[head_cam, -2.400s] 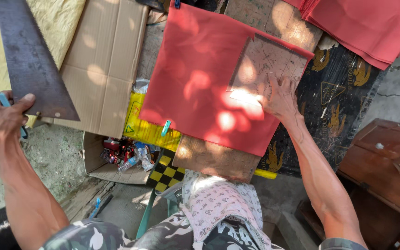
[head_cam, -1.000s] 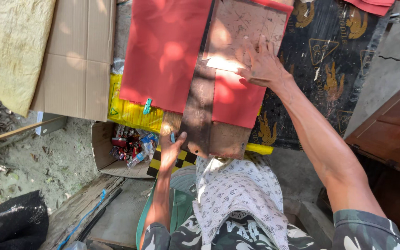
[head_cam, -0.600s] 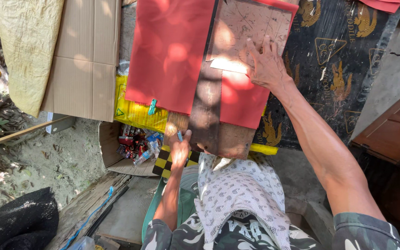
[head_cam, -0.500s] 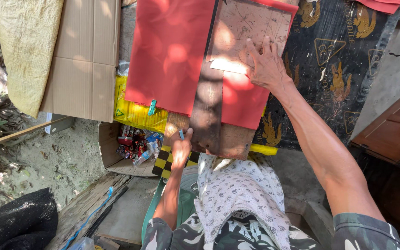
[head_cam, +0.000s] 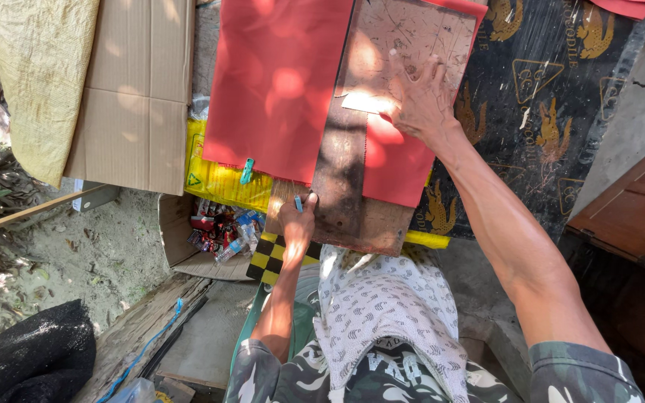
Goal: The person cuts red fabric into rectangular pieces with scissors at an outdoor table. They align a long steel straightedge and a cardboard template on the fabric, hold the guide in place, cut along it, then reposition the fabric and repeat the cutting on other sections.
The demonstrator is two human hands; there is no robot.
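Note:
A red sheet lies spread over a scuffed brown wooden board. A long dark metal straightedge runs down across the sheet and board. My right hand presses flat, fingers spread, on the board and the top of the straightedge. My left hand is at the near edge of the board, closed around a small blue-handled cutter whose tip shows by the thumb. A strip of red sheet lies to the right of the straightedge.
A flattened cardboard box and a yellowish woven sack lie at left. A black patterned mat is at right, a brown wooden box beyond it. An open carton of small packets sits below the board. A patterned cloth covers my lap.
The dark straightedge, earlier held up at left by my left hand, now lies on the red sheet. My left hand has come to the board's near edge with the cutter.

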